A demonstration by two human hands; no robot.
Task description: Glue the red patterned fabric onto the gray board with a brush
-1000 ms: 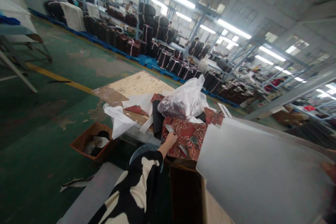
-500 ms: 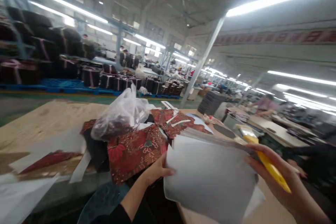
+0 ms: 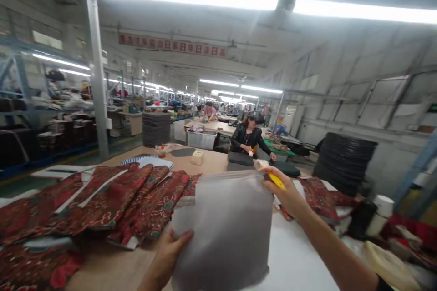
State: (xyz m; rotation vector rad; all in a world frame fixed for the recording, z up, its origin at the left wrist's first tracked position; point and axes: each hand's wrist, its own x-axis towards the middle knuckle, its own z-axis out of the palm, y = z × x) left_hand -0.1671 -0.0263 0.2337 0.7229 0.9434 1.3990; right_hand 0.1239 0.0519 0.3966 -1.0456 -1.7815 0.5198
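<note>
Both of my hands hold a grey translucent sheet [image 3: 223, 227] upright over the wooden table [image 3: 211, 162]. My left hand [image 3: 169, 254] grips its lower left edge, thumb on the front. At the upper right corner my right hand [image 3: 285, 193] pinches the sheet and also holds a yellow-handled tool [image 3: 273, 178]. Red patterned fabric pieces [image 3: 116, 204] lie fanned out on the table to the left of the sheet.
A white sheet [image 3: 297, 254] covers the table under my right arm. More red fabric [image 3: 321, 198] and white rolls [image 3: 380, 211] lie at the right. A person in black [image 3: 249, 138] works at the far side. A grey pillar [image 3: 97, 77] and dark stacks [image 3: 344, 159] stand beyond.
My view swung right from the floor and the plastic bag to the table ahead. The grey sheet came in front of me, and my left hand left the red fabric and gripped the sheet.
</note>
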